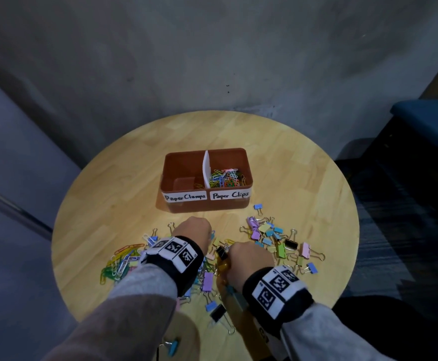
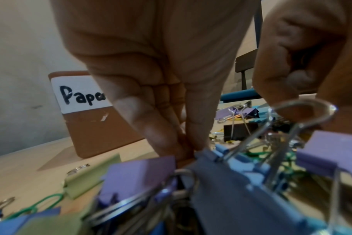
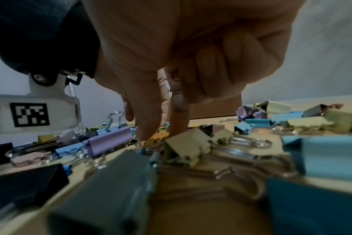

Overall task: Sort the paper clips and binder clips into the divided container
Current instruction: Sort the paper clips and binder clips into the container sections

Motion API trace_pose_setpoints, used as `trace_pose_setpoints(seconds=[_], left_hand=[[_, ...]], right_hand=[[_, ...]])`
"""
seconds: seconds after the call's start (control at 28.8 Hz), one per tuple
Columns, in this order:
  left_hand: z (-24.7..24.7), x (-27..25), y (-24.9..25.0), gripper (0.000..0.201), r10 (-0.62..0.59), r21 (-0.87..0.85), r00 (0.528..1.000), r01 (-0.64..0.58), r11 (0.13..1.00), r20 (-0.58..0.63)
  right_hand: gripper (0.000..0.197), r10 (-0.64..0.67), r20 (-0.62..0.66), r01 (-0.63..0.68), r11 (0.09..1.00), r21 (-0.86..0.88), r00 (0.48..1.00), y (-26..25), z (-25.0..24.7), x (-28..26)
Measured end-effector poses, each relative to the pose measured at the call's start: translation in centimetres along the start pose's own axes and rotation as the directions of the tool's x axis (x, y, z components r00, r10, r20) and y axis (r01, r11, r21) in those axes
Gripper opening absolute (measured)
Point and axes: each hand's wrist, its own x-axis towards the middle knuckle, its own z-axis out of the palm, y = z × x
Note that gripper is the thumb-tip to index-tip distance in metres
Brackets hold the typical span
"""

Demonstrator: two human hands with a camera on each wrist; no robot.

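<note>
A brown divided container (image 1: pixel 207 207) stands mid-table, labelled "Paper Clamps" left and "Paper Clips" right. Its right half holds coloured paper clips (image 1: pixel 227 177); the left half looks almost bare. In front lies a mixed pile of binder clips (image 1: pixel 272 238) and loose paper clips (image 1: pixel 120 261). My left hand (image 1: pixel 199 227) reaches down into the pile, fingertips and thumb pressed together (image 2: pixel 188 144) on the top edge of a blue binder clip (image 2: pixel 227 171). My right hand (image 1: pixel 229 259) pinches an orange binder clip (image 3: pixel 159 136) between thumb and forefinger (image 3: pixel 161 132), its other fingers curled.
The round wooden table (image 1: pixel 124 183) ends close behind the container, with a grey wall beyond. One blue binder clip (image 1: pixel 258 206) lies alone by the container's front right corner. A black binder clip (image 1: pixel 219 312) sits near the front edge. A dark blue seat (image 1: pixel 428 121) stands at the right.
</note>
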Motion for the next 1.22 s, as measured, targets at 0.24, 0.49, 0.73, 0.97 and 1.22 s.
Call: trace_pose_setpoints(seconds=[0.24,0.49,0.73,0.97,1.22], left_hand=[[0.2,0.0,0.0,0.022,-0.003,0.031,1.0,0.003,1.0,-0.015],[-0.3,-0.4,-0.3,0.014,0.018,-0.061,0.998,-0.022,0.998,-0.065],[-0.5,-1.3,-0.5,0.017,0.008,-0.119,0.993,-0.022,0.993,-0.118],[-0.2,-2.9,-0.7,0.026,-0.013,-0.16,0.999,0.005,0.987,-0.05],[0.8,-4.4,-1.4,0.024,-0.046,-0.37,0.994,0.005,0.929,-0.103]], right_hand=[[0.024,-0.022,0.018,0.023,0.998,-0.055,1.0,-0.8,-0.2,-0.2],[0.03,0.007,0.032,-0.006,1.0,-0.03,0.999,-1.0,-0.1,0.2],[0.028,0.009,0.006,-0.009,0.996,-0.09,1.0,-1.7,0.5,0.1],[0.027,0.013,-0.037,-0.017,0.992,-0.123,0.999,-1.3,0.5,0.4],[0.028,-0.016,0.001,0.016,0.997,-0.077,1.0,-1.5,1.3,0.2]])
